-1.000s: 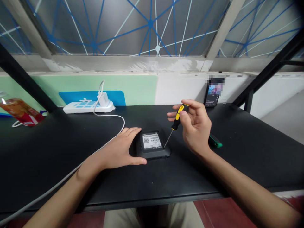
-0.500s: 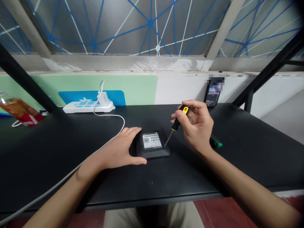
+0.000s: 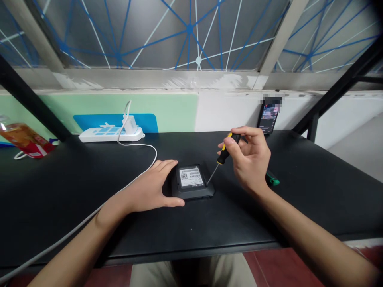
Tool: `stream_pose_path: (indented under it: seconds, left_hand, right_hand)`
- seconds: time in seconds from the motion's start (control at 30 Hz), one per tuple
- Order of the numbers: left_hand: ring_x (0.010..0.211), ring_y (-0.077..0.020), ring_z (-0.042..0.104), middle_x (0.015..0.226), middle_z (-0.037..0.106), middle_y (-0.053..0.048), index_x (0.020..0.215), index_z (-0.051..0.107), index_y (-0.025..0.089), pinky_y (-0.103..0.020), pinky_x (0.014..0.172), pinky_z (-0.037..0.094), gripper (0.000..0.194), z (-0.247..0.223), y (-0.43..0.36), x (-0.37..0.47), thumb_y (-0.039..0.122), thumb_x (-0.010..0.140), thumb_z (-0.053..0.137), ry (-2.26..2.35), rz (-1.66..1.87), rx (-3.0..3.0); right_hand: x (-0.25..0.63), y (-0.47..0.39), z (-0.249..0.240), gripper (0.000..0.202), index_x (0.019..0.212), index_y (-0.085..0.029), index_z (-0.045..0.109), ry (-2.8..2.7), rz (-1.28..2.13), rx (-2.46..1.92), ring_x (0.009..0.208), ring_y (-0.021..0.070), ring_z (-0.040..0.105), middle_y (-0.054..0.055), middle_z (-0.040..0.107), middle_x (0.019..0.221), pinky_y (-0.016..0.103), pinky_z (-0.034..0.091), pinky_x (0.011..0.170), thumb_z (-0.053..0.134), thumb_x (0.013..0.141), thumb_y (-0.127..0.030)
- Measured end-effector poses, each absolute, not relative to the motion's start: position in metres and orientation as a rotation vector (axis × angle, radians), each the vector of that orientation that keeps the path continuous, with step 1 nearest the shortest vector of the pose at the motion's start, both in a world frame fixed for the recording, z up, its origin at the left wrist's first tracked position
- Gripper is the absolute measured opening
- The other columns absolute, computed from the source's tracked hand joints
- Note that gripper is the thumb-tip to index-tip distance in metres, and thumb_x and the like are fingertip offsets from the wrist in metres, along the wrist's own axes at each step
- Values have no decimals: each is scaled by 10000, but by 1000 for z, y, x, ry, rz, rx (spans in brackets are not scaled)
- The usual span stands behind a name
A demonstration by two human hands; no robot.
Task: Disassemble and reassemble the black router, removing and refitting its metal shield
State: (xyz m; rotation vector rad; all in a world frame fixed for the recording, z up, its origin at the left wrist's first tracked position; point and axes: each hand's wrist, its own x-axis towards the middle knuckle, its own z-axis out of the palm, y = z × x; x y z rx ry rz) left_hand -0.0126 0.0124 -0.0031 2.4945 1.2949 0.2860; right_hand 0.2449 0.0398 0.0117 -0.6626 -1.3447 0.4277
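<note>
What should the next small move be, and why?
Probably a slight twist of the screwdriver: its tip seems to sit beside the label's near right corner, the right hand holds it, and the left hand spans the device's left side, likely steadying it.

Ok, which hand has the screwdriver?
The right hand: it grips the black-and-yellow screwdriver, while the left hand spans the left side of the black device.
</note>
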Motion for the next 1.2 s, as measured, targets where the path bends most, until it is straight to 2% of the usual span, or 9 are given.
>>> stream_pose_path:
  seconds: [0.1,0.27,0.37,0.57,0.73,0.83,0.97,1.1,1.2]
  left_hand:
    - [1448,-365,355,1572,389,-186,1531,331,124,-541,1195,324,1046,-3,12,-13,712,755,712,1297,288,2497]
    - [1446,-375,357,1569,393,-190,1531,333,116,-543,1192,330,1043,-1,12,-12,702,756,715,1303,290,2485]
    - [1445,-371,358,1571,391,-190,1531,334,107,-528,1193,334,1056,0,12,-11,704,750,720,1309,280,2483]
    - [1449,-370,355,1575,390,-188,1527,340,110,-526,1199,323,1050,-1,12,-11,711,749,711,1306,283,2483]
    - [1450,-383,354,1573,396,-186,1527,338,129,-549,1188,328,1039,-1,12,-12,708,749,711,1298,295,2478]
    - [1448,-382,356,1571,396,-196,1524,341,127,-549,1184,331,1034,0,12,-11,712,753,705,1302,289,2478]
    - [1435,-394,375,1567,403,-194,1519,350,157,-560,1160,354,1008,0,12,-11,707,754,708,1286,319,2486]
    - [1437,-397,372,1563,405,-198,1521,345,160,-570,1171,334,1017,-1,12,-12,722,754,706,1272,325,2493]
    - [1435,-393,376,1562,408,-188,1527,337,183,-573,1164,345,1009,-2,12,-13,727,758,698,1267,331,2492]
  right_hand:
    - [246,40,11,187,1034,-263,647,-1343,449,-666,696,124,722,-13,665,901,272,636,595,725,867,-233]
    - [248,37,8,210,1172,-296,640,-1371,516,-701,758,143,741,38,729,1067,302,653,619,525,997,-317]
    - [247,37,7,210,1165,-307,647,-1372,521,-713,767,141,735,33,710,1088,297,656,617,544,988,-351]
    - [245,38,6,257,1133,-303,658,-1373,436,-741,652,112,678,-19,632,838,251,619,561,712,884,-331]
    - [248,38,4,285,1265,-300,608,-1384,561,-738,767,140,721,36,700,1065,292,622,603,495,1006,-342]
    - [247,37,4,289,1274,-300,575,-1377,611,-726,766,143,727,42,702,1091,292,624,606,491,1006,-368]
    - [245,39,4,300,1229,-306,595,-1412,515,-750,696,118,671,12,646,990,273,601,586,630,936,-357]
    - [247,42,3,296,1211,-331,639,-1425,379,-788,608,124,540,-1,553,797,275,533,500,659,916,-326]
    - [248,43,4,314,1231,-348,636,-1380,345,-791,618,131,518,17,567,841,266,507,468,656,918,-327]
